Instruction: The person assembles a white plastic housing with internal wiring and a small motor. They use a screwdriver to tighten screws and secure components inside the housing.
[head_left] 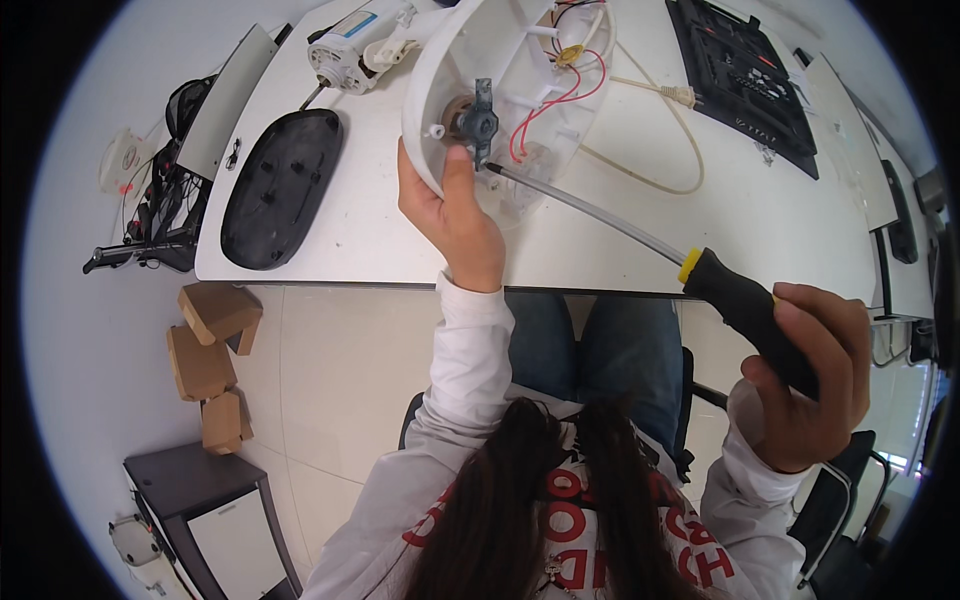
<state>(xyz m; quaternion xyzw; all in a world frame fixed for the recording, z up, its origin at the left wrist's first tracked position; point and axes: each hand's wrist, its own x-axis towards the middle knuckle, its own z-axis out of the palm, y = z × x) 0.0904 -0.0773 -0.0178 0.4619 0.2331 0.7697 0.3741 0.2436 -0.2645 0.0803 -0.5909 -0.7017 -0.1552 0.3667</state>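
Observation:
My left hand [460, 222] grips the lower rim of a white plastic housing [428, 75], thumb inside it and fingers behind. Inside the housing sits a dark bracket [482, 122] over a round brownish part, close to my thumb. Red wires [570, 98] loop out of the housing on its right side. My right hand [815, 375] is closed around the black and yellow handle of a long screwdriver [600, 215]. The screwdriver's dark tip is at the lower end of the bracket; whether it touches a screw there I cannot tell.
A black oval cover [283, 190] lies on the white table [370, 240] at the left. Behind it is a white motor unit [345, 55]. A pale cord with a plug [680, 96] curves to the right. An open black tool case [750, 85] lies at the far right.

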